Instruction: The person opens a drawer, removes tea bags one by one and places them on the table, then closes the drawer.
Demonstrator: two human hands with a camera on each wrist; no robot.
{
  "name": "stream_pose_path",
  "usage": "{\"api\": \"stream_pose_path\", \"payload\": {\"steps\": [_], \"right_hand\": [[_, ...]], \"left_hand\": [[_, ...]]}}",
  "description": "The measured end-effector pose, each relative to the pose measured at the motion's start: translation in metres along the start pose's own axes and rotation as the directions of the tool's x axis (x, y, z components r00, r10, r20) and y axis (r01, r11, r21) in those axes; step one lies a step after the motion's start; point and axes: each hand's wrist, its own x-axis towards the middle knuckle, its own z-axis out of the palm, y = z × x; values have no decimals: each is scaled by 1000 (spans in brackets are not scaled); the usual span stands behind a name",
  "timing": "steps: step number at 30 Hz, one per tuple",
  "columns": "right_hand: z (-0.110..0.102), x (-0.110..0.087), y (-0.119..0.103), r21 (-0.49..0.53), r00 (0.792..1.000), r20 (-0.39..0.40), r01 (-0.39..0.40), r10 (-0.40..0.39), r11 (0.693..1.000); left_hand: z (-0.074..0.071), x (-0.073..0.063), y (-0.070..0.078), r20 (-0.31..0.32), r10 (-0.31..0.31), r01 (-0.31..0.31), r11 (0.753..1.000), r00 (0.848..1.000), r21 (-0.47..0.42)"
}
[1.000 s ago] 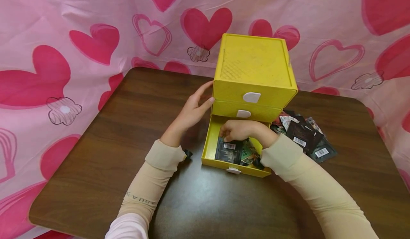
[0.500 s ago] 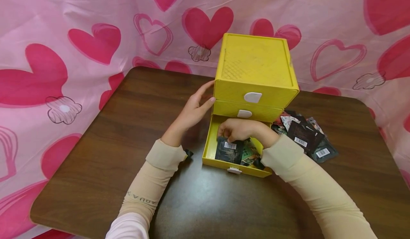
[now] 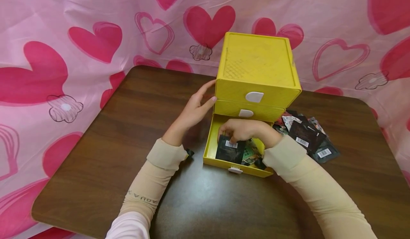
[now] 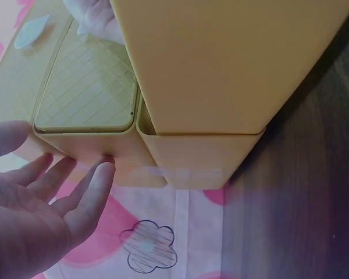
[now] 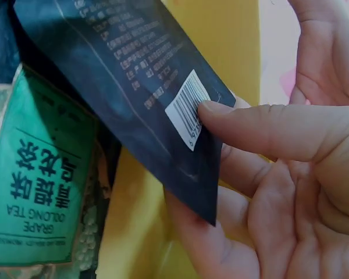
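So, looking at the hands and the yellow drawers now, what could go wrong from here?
The right hand only pinches the black packet near one corner, so it could slip back into the open bottom drawer. The left hand merely rests straight fingers on the yellow drawer box, so a tug might shift it. Packets standing above the drawer rim may jam it when it closes.

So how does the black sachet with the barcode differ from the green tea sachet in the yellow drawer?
The black barcoded sachet is pinched by the right hand; the green paper tea sachet lies loose in the open yellow plastic drawer. The black one is plain and dark with small print; the green one reads "Grape Oolong Tea". The black one overlaps the green one. Both are flat sachets.
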Motion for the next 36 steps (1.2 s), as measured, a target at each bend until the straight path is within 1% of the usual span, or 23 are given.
{"api": "stream_pose_path", "payload": {"steps": [3,6,13,20,23,26,28,33,36], "right_hand": [[-1,-4,-2,-23,999,-36,-4,3,1000],[-3,-7,-4,-44,997,-71,7,-10,999],[-4,-17,-6,-69,993,-114,34,-42,997],[-8,-34,-6,-118,975,-195,86,-108,989],[-11,-43,-8,-102,970,-214,92,-113,990],[-15,-52,-11,-62,967,-231,94,-106,994],[-18,-57,-12,-25,965,-237,109,-112,994],[-22,-71,-14,28,953,-268,152,-139,988],[-24,-81,-15,-4,936,-316,160,-153,987]], "left_hand": [[0,0,0,0,0,0,1000,1000,3],[0,0,0,-2,10,-10,1000,1000,0],[1,1,0,-1,-2,2,1000,1000,0],[3,2,0,3,-5,5,1000,1000,-11],[2,2,0,2,-3,3,1000,1000,-9],[2,2,0,4,-2,2,1000,1000,-7],[2,2,0,5,-5,5,1000,1000,-5],[1,2,0,-4,-12,12,1000,1000,11],[1,3,0,-6,-10,10,1000,1000,10]]}}
